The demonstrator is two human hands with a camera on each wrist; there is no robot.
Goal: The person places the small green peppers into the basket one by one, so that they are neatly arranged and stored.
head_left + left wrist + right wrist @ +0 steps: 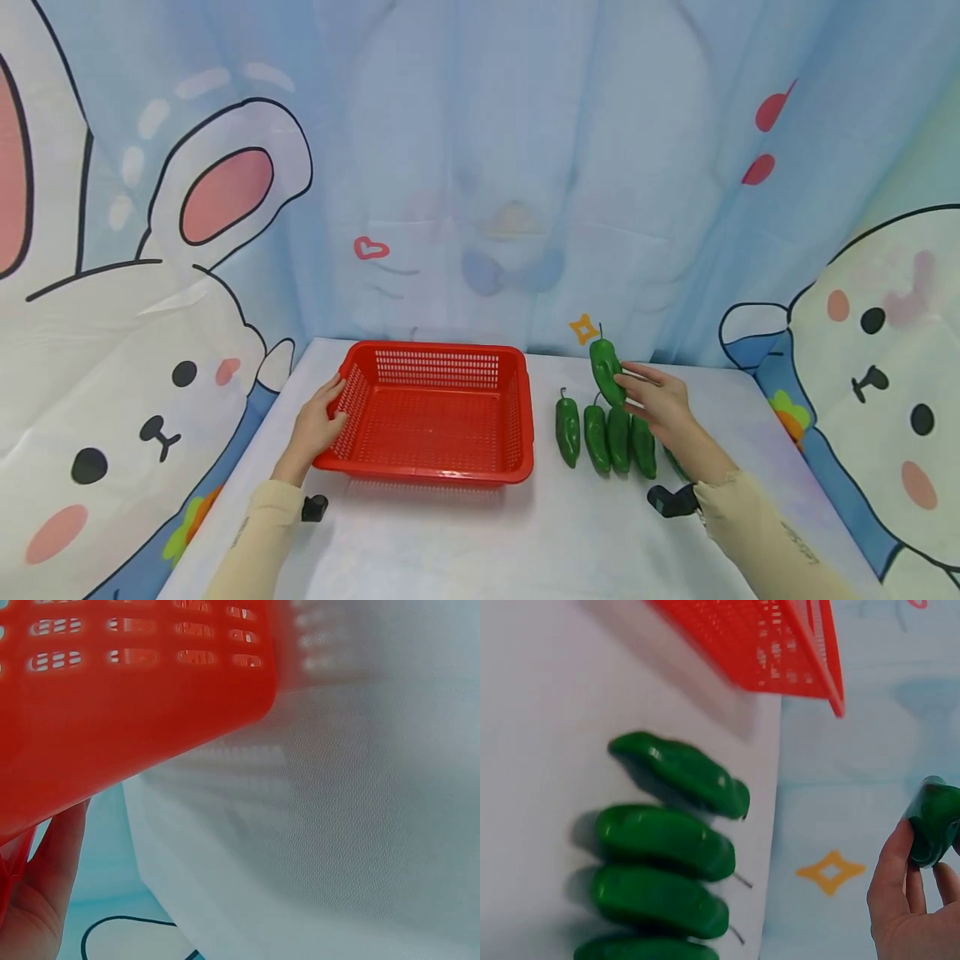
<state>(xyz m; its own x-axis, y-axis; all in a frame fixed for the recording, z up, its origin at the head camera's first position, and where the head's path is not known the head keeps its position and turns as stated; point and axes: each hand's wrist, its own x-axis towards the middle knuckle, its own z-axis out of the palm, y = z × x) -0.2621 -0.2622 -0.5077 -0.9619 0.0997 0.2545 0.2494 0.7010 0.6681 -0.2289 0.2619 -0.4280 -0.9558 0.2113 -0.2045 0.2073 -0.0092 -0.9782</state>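
A red plastic basket [435,408] stands on the white table [450,542], left of centre, and nothing shows inside it. My left hand [324,417] holds its left rim, thumb over the edge and fingers along the outer wall. Up close, the left wrist view has the basket wall [112,712] with my left hand [45,892] below it. My right hand [660,400] pinches a green pepper [606,371] and holds it above the table; the right wrist view catches that held pepper [934,821] at my fingertips [892,855]. Several more green peppers [596,437] lie in a row under that hand.
The row of peppers [664,840] runs side by side, stems pointing away from me, with the basket corner [810,652] beyond them. A cartoon rabbit curtain [480,167] hangs behind the table and drapes both sides. Black wrist mounts [672,500] sit on my sleeves.
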